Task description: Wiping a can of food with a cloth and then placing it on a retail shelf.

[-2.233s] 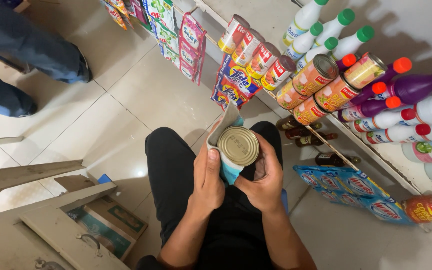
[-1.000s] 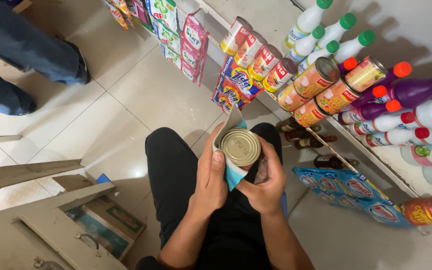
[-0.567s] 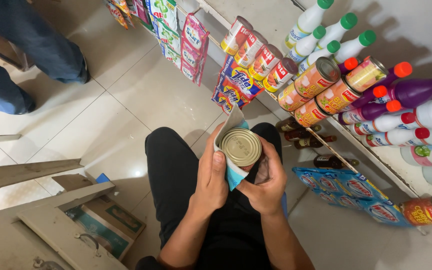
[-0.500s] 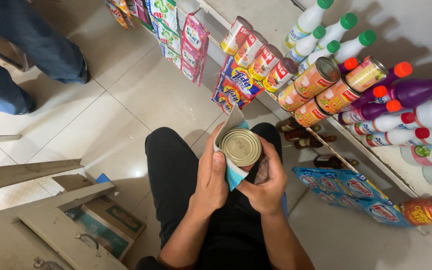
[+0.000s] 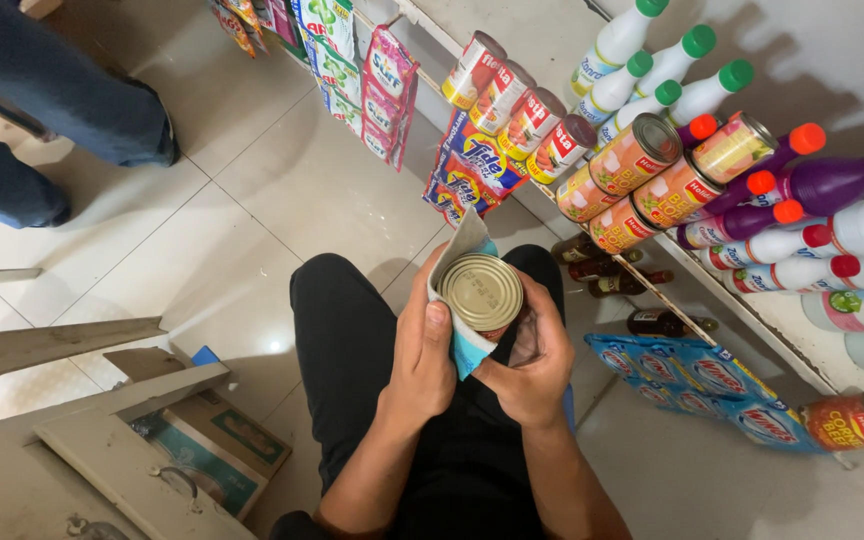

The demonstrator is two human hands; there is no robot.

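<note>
Both hands as a moment ago, barely shifted: left hand (image 5: pixel 420 352) fingers curled, pressing light blue cloth (image 5: pixel 465 252) against tin can (image 5: pixel 482 296), right hand (image 5: pixel 535 362) fingers closed around can's far side, shelf (image 5: pixel 772 325) of cans and bottles just beyond.

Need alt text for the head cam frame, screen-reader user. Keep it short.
Seen from above, a crouching person holds a tin can in both hands, the left hand pressing a pale cloth around its side and the right hand gripping from the other side. A shelf of cans and capped bottles runs alongside; another person's legs stand on the tiled floor.
</note>
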